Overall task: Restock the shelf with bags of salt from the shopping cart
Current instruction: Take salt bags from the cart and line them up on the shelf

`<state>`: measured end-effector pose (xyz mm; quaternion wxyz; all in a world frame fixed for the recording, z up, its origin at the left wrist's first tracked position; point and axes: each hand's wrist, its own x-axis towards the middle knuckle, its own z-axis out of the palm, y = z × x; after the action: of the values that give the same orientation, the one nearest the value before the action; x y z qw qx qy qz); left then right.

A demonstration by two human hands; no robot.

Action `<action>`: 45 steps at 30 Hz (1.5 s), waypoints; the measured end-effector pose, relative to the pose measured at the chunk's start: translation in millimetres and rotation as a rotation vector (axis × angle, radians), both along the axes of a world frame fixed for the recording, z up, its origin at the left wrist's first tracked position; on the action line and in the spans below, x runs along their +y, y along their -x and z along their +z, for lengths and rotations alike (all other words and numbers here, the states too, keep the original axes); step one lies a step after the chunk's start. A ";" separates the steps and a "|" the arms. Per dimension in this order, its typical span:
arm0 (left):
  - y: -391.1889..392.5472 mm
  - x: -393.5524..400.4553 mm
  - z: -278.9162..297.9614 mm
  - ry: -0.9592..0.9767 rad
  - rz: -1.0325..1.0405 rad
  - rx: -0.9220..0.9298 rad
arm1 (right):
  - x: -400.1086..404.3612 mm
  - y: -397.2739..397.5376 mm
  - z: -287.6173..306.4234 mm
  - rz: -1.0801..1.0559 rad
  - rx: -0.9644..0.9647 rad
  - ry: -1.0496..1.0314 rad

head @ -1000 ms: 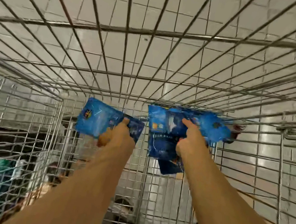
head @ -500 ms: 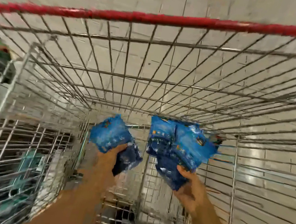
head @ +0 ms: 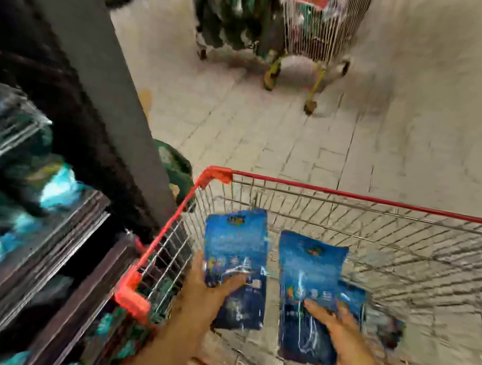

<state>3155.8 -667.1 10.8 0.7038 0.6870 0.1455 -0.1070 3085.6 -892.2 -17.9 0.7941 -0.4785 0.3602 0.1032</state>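
Both bags have been lifted clear of the cart's floor since half a second ago, and the aisle floor and dark shelving [head: 34, 244] on the left are now seen. One blue salt bag [head: 236, 254] is gripped by the left hand [head: 211, 285], fingers curled round its lower half, above the red-rimmed shopping cart [head: 357, 197]. A second blue bag [head: 308, 287], with another behind it, is gripped by the right hand [head: 333, 326], just beside the first.
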 end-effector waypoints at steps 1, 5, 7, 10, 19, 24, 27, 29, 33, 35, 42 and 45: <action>12.8 17.0 19.5 -0.016 0.012 -0.064 | 13.7 3.4 15.0 0.031 -0.054 0.013; 59.5 93.6 94.2 -0.084 0.139 -0.302 | 75.7 11.9 83.4 0.098 -0.245 -0.001; 86.3 130.5 130.6 -0.136 0.216 -0.394 | 106.2 18.0 119.7 0.169 -0.354 -0.007; 129.2 186.5 180.0 -0.191 0.331 -0.494 | 155.8 27.5 171.3 0.303 -0.500 0.000; 261.2 306.3 293.3 -0.439 0.700 -0.788 | 309.0 55.3 290.6 0.623 -0.820 -0.185; 324.3 356.2 349.3 -0.495 0.926 -0.925 | 393.8 77.3 349.4 0.851 -0.950 -0.297; 363.5 387.1 380.8 -0.535 1.034 -0.995 | 446.6 95.7 390.6 0.964 -1.031 -0.378; 391.3 410.9 400.6 -0.569 1.109 -1.023 | 481.8 109.5 416.4 1.039 -1.082 -0.406; 449.8 468.3 434.4 -0.668 1.250 -1.014 | 556.4 144.9 463.2 1.165 -1.187 -0.425; 475.8 498.5 446.0 -0.679 1.284 -0.997 | 594.2 165.6 478.7 1.202 -1.216 -0.428; 501.6 582.4 454.2 -0.716 1.286 -0.897 | 701.7 208.1 499.6 1.167 -1.304 -0.358; 495.8 600.7 450.5 -0.747 1.245 -0.879 | 717.2 215.5 492.6 1.111 -1.377 -0.236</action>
<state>2659.9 -66.4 461.3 0.3539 0.6481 0.2361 0.6316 2870.1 -175.0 474.7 0.7140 -0.4549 -0.4935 0.1991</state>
